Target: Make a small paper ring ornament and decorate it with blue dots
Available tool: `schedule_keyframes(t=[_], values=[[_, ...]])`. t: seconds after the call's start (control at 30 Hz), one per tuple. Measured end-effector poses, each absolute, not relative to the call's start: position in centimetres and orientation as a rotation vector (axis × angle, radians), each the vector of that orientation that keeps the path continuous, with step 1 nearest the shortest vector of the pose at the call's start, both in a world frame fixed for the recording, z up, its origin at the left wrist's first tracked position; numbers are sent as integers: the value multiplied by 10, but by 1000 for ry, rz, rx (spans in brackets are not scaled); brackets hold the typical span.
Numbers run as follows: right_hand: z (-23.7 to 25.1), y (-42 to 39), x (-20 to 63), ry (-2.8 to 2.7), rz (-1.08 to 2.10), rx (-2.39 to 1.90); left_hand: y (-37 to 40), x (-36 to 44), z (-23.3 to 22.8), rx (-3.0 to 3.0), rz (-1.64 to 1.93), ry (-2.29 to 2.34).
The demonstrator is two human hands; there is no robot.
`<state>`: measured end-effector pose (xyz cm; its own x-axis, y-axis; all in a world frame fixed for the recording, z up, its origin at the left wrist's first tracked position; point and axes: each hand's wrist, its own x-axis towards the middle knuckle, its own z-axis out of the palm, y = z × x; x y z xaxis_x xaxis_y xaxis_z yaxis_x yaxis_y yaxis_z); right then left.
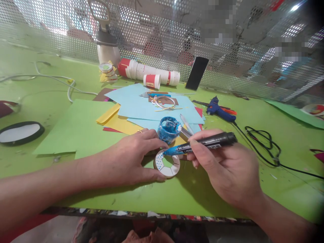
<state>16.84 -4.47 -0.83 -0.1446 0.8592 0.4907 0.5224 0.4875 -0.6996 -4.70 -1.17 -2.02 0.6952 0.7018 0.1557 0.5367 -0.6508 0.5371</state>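
A small white ring-shaped disc (167, 171) with a green centre lies on the green table. Black lines divide its white band, and blue dots fill the sections at its left. My left hand (138, 158) holds the disc from the left, thumb at the lower edge and fingers at the upper edge. In my right hand (225, 168) is a black marker (212, 141) with blue at its tip end, held slanted with the tip at the disc's top. Just beyond the disc stands an open jar smeared with blue paint (169, 131).
Coloured paper sheets (141, 108) lie behind the jar, with a wire ring (165, 102) on them. Paper cups (152, 73), a spray bottle (108, 47) and a phone (197, 73) stand or lie near the perforated screen. A blue glue gun (219, 110) trails its black cord at right.
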Motion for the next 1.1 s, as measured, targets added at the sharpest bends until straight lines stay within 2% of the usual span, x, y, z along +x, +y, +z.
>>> schedule_keyframes(t=[0.5, 1.1], values=[[-6, -43, 169, -1854, 426, -1182, -13, -47, -20, 2434, 467, 989], [-11, -44, 169, -1577, 651, -1121, -13, -47, -20, 2435, 460, 999]])
